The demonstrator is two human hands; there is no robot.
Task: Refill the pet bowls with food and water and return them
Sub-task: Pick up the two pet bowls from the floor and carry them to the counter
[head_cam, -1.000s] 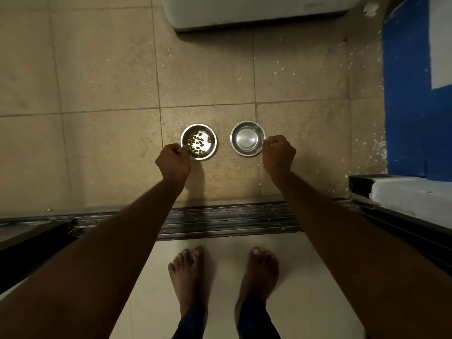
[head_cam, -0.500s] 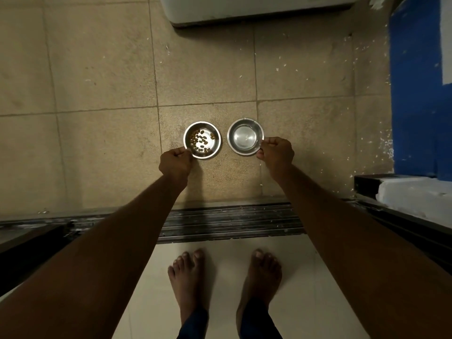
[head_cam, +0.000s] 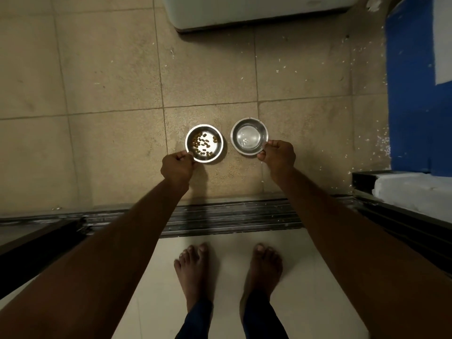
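Note:
Two small steel bowls stand side by side on the beige tiled floor beyond a door track. The food bowl (head_cam: 204, 143) on the left holds several brown kibble pieces. My left hand (head_cam: 177, 167) pinches its near left rim. The water bowl (head_cam: 249, 136) on the right holds clear water. My right hand (head_cam: 277, 155) pinches its near right rim with thumb and fingers. Both arms reach forward and down from where I stand.
A metal sliding-door track (head_cam: 220, 216) crosses the floor between my bare feet (head_cam: 227, 270) and the bowls. A pale appliance base (head_cam: 256, 13) sits at the far edge. A blue panel (head_cam: 411, 94) and a white ledge (head_cam: 413, 192) stand at the right. White specks litter the tiles.
Both hands kept their hold on the bowl rims while the bowls shifted slightly and settled on the tile; the view moved a little closer.

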